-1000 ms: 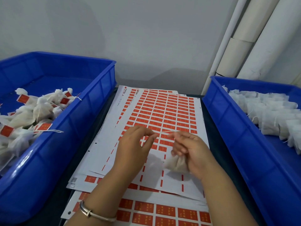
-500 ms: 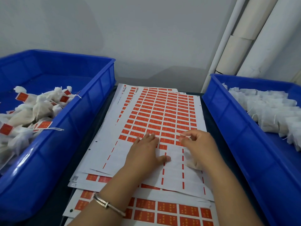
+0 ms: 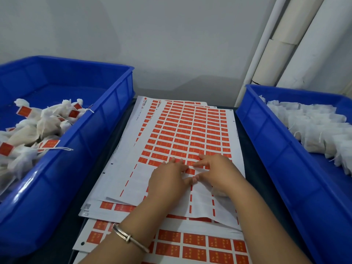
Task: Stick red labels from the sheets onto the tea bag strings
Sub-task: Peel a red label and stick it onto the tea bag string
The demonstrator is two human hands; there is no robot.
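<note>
The top label sheet (image 3: 190, 130) lies in the middle, with rows of red labels on its far part and bare backing nearer to me. My left hand (image 3: 167, 180) rests flat on the sheet, fingertips at the nearest row of red labels. My right hand (image 3: 219, 172) sits beside it, forefinger and thumb at the edge of a red label (image 3: 190, 171). A white tea bag (image 3: 219, 193) is tucked under the right palm, mostly hidden. The two thumbs nearly touch. The bag's string is not visible.
A blue bin (image 3: 106, 119) on the left holds tea bags with red labels (image 3: 47, 126). A blue bin (image 3: 266, 134) on the right holds unlabelled white tea bags (image 3: 314, 130). More label sheets (image 3: 190, 242) are stacked underneath. White pipes (image 3: 285, 44) stand behind.
Both hands came down from above the sheet onto it. The tea bag went from hanging in the right hand to tucked under its palm. The fingertips moved in to the nearest label row.
</note>
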